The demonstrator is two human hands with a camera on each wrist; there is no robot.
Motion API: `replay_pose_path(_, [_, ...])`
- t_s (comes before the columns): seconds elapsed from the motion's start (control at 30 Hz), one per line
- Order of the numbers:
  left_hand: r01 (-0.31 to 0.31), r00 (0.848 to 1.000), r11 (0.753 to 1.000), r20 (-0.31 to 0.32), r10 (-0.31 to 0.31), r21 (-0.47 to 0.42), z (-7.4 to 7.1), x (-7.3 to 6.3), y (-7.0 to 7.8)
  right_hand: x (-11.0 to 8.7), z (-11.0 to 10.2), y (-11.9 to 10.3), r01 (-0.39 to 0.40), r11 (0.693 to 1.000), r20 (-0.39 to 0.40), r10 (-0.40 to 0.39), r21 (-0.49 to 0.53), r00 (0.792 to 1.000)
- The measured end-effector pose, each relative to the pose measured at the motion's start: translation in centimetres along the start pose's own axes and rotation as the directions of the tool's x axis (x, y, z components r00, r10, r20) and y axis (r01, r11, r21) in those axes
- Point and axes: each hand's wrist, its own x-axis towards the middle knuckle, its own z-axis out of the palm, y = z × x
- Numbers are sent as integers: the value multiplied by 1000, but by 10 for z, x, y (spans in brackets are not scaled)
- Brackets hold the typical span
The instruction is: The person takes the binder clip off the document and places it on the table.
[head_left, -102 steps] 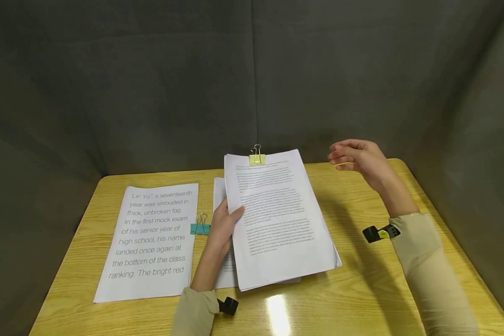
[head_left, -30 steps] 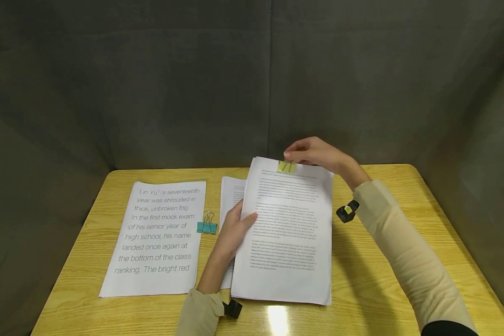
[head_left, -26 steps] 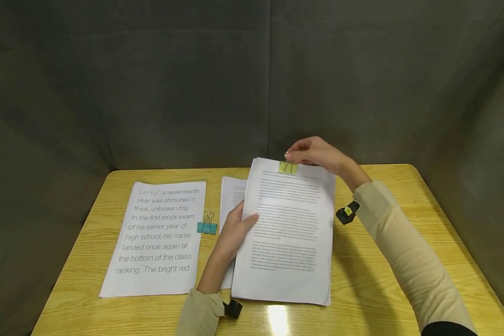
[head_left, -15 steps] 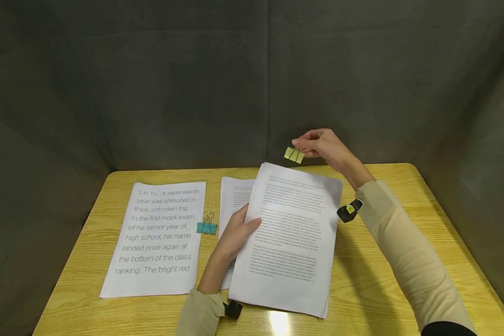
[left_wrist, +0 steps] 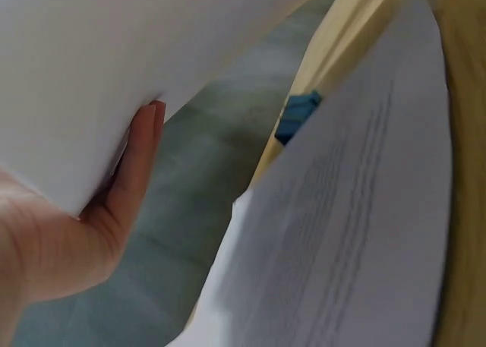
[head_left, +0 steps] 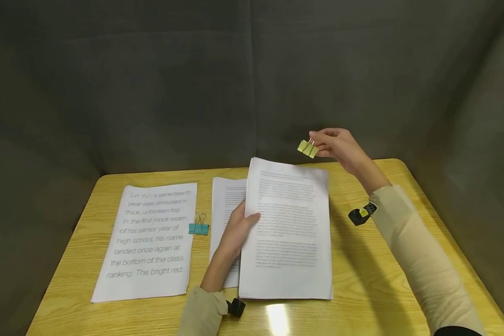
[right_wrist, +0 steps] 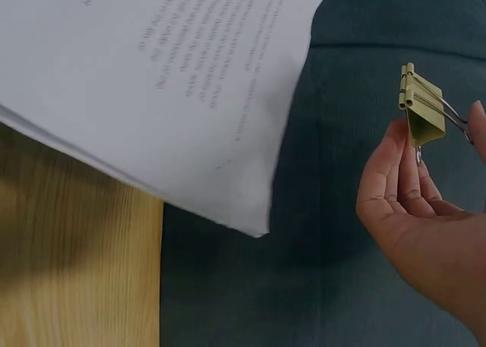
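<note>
My left hand (head_left: 237,231) grips the left edge of a thick stack of printed paper (head_left: 287,238), thumb on the front face and fingers behind. The stack is raised above the table, facing me. My right hand (head_left: 338,144) holds a yellow binder clip (head_left: 308,148) by its wire handles, up and right of the stack's top edge and apart from it. In the right wrist view the clip (right_wrist: 425,108) sits between thumb and fingertips. The left wrist view shows the fingers (left_wrist: 137,153) against the underside of the stack.
On the wooden table (head_left: 374,280), large-print sheets (head_left: 144,242) lie at the left. A teal binder clip (head_left: 199,228) rests beside their right edge. Another printed stack (head_left: 227,196) lies partly under the raised one. A dark curtain (head_left: 172,93) hangs behind the table.
My right hand reached the yellow binder clip at the stack's top edge, pulled it off, and carried it up and right. My left hand kept holding the stack, which now hangs straighter.
</note>
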Motion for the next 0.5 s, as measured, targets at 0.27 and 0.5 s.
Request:
replay_pose_path(0.27, [-13, 1000, 1000, 3, 13, -5, 19, 10, 9, -10, -20, 6, -29, 999, -33, 28, -21, 999])
replay_pose_path(0.5, [8, 1000, 999, -15, -8, -41, 48, 19, 4, -23, -37, 15, -33, 999, -57, 34, 20, 998])
